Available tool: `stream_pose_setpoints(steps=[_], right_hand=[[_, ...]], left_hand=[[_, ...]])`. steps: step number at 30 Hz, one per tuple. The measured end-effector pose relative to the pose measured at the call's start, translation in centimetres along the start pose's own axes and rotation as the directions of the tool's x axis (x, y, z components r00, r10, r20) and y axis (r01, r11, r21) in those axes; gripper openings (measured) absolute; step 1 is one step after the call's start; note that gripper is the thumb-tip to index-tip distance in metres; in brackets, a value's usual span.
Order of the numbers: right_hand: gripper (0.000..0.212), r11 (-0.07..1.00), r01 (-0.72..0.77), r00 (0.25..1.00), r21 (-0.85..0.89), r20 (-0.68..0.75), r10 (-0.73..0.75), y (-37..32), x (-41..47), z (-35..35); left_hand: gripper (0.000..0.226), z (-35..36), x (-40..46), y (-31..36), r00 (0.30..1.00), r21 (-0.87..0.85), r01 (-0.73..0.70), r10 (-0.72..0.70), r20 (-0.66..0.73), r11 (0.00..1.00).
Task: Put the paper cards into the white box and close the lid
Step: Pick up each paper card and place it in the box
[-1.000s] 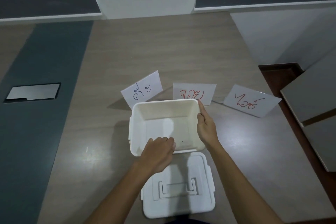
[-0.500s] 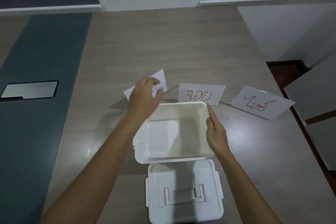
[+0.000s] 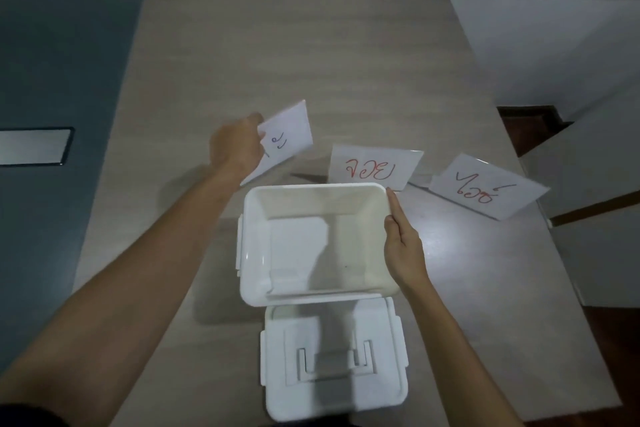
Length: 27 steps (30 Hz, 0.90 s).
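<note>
The white box (image 3: 252, 253) stands open and empty in the middle of the table. Its lid (image 3: 332, 357) lies flat just in front of it. My left hand (image 3: 237, 147) grips a paper card with blue writing (image 3: 289, 137), lifted off the table beyond the box's far left corner. My right hand (image 3: 403, 246) rests flat against the box's right wall, fingers straight. Two folded cards with red writing stand behind the box: one (image 3: 372, 166) at its far right corner, another (image 3: 485, 189) further right.
The wooden table (image 3: 277, 62) stretches away beyond the cards. A dark panel with a metal plate (image 3: 31, 146) lies to the left. The table's right edge drops off near grey cabinets (image 3: 588, 184).
My left hand went from the box's front rim to the blue-lettered card, took hold of it and raised it off the table. My right hand stayed on the box's right side.
</note>
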State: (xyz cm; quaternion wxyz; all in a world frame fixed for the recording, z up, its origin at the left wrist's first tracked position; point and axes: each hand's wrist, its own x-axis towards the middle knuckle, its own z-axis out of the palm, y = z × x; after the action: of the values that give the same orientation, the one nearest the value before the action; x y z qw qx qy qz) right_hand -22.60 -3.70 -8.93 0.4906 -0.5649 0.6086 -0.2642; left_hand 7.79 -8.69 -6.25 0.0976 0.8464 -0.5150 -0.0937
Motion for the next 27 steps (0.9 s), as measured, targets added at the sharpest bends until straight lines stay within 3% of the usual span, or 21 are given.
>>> stream_pose_setpoints(steps=[3,6,9,13,17,22,27], right_hand=[[0.050,1.000,-0.005,1.000,-0.012,0.001,0.005,0.0,0.0,-0.1],[0.049,1.000,-0.002,1.000,-0.004,0.012,0.002,-0.1,-0.2,-0.2],[0.048,1.000,0.007,1.000,-0.004,0.024,-0.007,-0.1,-0.2,-0.4],[0.050,0.999,0.029,0.999,-0.020,0.041,-0.028,-0.1,0.0,-0.4],[0.051,1.000,0.013,0.999,-0.013,0.042,-0.012,-0.3,-0.1,-0.3],[0.050,1.000,0.022,0.999,0.021,0.045,-0.023,0.0,0.0,-0.3],[0.050,0.999,0.013,0.998,0.041,0.055,-0.015,0.1,-0.1,-0.3]], left_hand=[[0.023,-4.7,-3.3,1.7,0.972,-0.040,-0.082,0.071,-0.226,0.996],[0.022,-9.0,-8.1,3.1,0.883,-0.068,-0.217,0.166,-0.439,0.974],[0.018,-11.2,-13.1,4.7,0.802,-0.066,-0.382,0.295,-0.520,0.922],[0.015,-9.2,-17.2,5.9,0.796,-0.016,-0.475,0.422,-0.433,0.880],[0.019,-4.5,-19.0,5.3,0.850,0.032,-0.457,0.447,-0.278,0.889],[0.016,0.7,-20.2,3.6,0.906,-0.102,-0.413,0.419,0.058,0.905],[0.021,2.9,-22.0,3.2,0.889,-0.199,-0.370,0.408,0.209,0.907]])
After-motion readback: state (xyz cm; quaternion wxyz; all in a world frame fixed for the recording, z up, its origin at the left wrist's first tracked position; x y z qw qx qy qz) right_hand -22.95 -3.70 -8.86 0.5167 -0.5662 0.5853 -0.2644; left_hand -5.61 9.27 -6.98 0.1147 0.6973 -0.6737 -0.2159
